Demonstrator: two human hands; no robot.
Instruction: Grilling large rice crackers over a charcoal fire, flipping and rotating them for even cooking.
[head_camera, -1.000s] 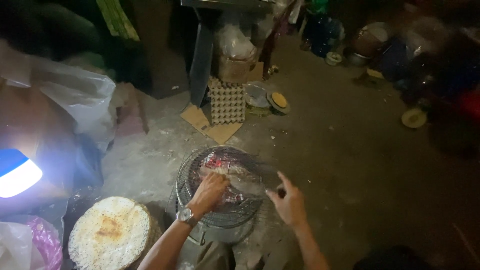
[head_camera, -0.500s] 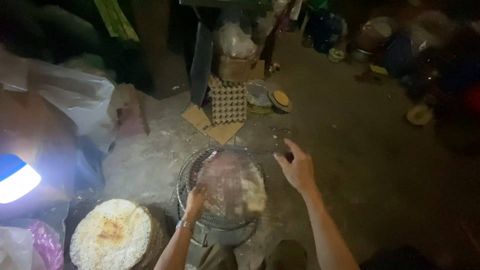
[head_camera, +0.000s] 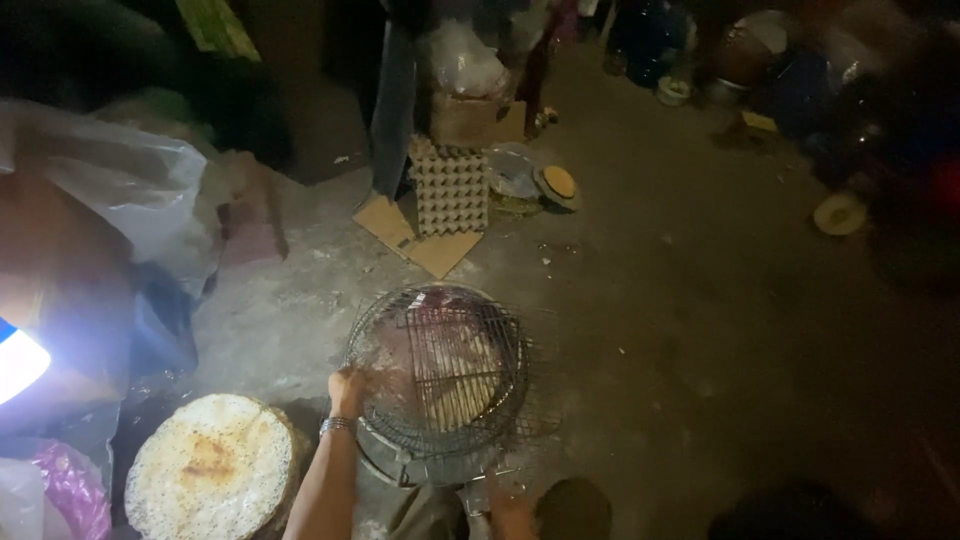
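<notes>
Two Hands at a Round Wire Grill

Two hands are busy at a round wire grill (head_camera: 440, 370) that sits on a small stove (head_camera: 400, 462) on the grey floor (head_camera: 680, 300). The grill is low in the middle of the view. It looks like two wire racks laid one on top of the other, and a thin, round, pale sheet (head_camera: 455, 385) seems to lie pressed between them. The sheet is hard to see well through the wires.

The left hand (head_camera: 348, 388) is at the left rim of the grill. Its fingers are curled together on the wire edge. A metal bracelet (head_camera: 336, 425) goes around that wrist.

The right hand (head_camera: 500, 505) is at the bottom of the view, just under the near side of the grill. It is dark and blurry there, so I cannot tell if its fingers are apart or together, or if it holds anything.

Just to the left of the stove is a round stack of flat cakes (head_camera: 212, 468), white with a brown patch on top.

Farther back on the floor stands a grey egg tray (head_camera: 450, 190), leaning upright, with flat pieces of cardboard (head_camera: 415, 238) in front of it. A little round lid (head_camera: 558, 185) lies near the tray. A big clear plastic bag (head_camera: 130, 190) is on the left side, and a pink bag (head_camera: 75, 490) is in the bottom left corner.
</notes>
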